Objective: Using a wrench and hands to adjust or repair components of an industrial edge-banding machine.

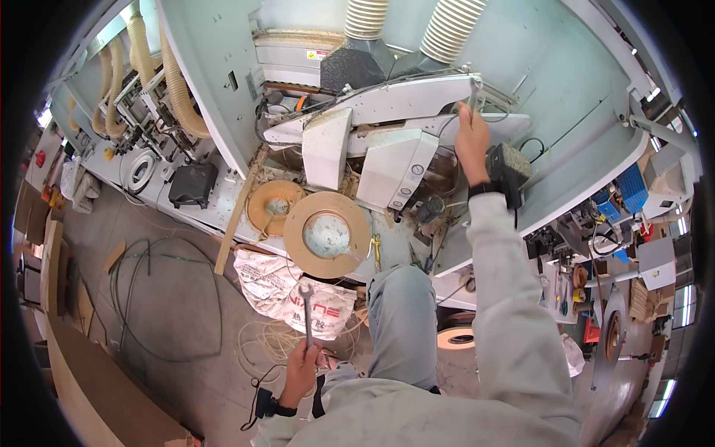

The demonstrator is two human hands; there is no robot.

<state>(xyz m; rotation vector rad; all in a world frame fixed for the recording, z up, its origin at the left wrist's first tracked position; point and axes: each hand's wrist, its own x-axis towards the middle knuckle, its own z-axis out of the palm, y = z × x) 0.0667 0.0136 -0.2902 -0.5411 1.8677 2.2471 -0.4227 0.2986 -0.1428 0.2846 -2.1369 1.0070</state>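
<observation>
My left hand (299, 374) is closed round the lower end of a wrench (307, 316), its open jaw pointing up, low in front of my body. My right hand (472, 143) reaches far forward with curled fingers to the right end of a long white machine arm (402, 102). A short grey metal piece (474, 91) stands up from its fingertips at that end; whether it is a loose tool or part of the machine I cannot tell. Below the arm are two white angled housings, one (325, 149) at left and another (398, 170) with round marks.
Two tan rolls of edge banding (294, 240) (257, 200) lie on the machine ledge by a wooden strip (237, 223). White printed sacks (257, 287) hang below. Ribbed hoses (450, 30) come down from above. A black case (192, 185) sits left; coiled cable (167, 339) lies on the floor.
</observation>
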